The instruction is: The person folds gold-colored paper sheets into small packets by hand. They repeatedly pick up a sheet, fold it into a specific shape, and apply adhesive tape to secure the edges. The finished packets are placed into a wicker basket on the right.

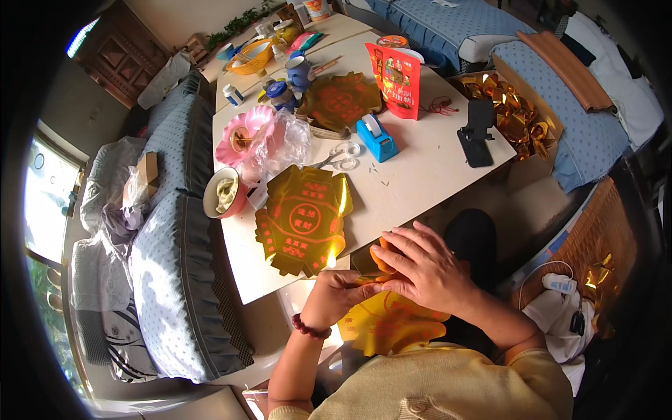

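My left hand (334,297), with a dark red bead bracelet at the wrist, pinches the edge of a folded piece of gold foil paper (379,260) just off the table's near edge. Over the same piece my right hand (423,269) presses its fingers, hiding much of the fold. Below both hands a gold foil sheet (392,327) with red print lies across my lap; whether it joins the held piece I cannot tell. Flat on the table, left of the hands, rest notched gold sheets (302,220) with red print. Scissors (341,157) lie beyond them, by a blue tape dispenser (379,142).
A red pouch (399,80) stands near a phone on a holder (479,133). At right, a cardboard box (549,133) holds shiny gold folded pieces. A pink scalloped dish (234,150) and a pink bowl (240,203) line the table's left edge. Sofas flank the table.
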Demonstrator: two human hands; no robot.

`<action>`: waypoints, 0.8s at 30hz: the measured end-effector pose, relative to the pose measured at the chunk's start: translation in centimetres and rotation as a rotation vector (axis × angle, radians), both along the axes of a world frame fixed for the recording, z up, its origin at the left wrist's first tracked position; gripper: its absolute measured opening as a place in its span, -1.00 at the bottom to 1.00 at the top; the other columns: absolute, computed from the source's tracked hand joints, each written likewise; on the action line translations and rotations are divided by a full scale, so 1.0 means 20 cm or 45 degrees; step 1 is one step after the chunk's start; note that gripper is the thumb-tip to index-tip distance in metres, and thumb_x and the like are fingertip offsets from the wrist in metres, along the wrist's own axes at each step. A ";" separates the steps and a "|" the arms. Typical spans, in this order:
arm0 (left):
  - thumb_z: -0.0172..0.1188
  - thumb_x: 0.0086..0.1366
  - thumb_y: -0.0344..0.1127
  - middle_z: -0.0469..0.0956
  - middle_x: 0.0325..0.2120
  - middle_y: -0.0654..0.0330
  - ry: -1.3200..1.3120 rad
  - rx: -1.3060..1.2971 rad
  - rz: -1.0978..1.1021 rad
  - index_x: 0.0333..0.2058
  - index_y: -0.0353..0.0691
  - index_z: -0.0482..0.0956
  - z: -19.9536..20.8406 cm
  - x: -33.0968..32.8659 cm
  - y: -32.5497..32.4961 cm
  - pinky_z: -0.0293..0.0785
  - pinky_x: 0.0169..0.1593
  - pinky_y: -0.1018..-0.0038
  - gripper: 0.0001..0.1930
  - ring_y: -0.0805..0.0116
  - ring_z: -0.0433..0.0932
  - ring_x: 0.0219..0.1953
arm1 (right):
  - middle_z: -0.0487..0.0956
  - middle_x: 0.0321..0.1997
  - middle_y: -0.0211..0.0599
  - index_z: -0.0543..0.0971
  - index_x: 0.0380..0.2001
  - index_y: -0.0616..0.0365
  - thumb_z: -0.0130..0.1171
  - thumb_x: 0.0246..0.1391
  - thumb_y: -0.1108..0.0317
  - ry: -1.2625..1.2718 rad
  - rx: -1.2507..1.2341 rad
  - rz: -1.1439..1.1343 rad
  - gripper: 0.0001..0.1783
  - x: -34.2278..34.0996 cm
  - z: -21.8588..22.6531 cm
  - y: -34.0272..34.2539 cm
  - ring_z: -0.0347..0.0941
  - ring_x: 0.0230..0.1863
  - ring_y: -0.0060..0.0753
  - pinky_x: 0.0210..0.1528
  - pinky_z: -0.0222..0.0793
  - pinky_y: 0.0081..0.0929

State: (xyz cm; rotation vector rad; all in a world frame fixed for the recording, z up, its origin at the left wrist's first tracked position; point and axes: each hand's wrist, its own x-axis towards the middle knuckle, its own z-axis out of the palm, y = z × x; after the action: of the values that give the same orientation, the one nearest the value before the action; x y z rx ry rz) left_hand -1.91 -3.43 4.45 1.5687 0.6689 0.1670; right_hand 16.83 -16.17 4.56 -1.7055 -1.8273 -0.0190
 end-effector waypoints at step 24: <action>0.43 0.23 -0.29 0.63 -0.52 0.35 -0.078 0.197 0.263 -0.33 -0.36 0.72 0.10 -0.01 -0.09 0.38 -0.35 0.64 -0.78 0.67 0.43 -0.45 | 0.42 0.06 -0.21 0.41 0.26 0.00 0.40 0.02 0.27 0.164 0.215 -0.279 -0.30 0.07 -0.01 -0.05 0.41 -0.01 -0.12 0.10 0.31 -0.16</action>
State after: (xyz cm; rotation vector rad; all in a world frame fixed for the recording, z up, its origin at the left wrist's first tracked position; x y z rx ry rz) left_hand -2.20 -5.30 6.36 1.6330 0.7848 0.4277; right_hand 18.19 -17.11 4.29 -1.7359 -1.4960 -0.1467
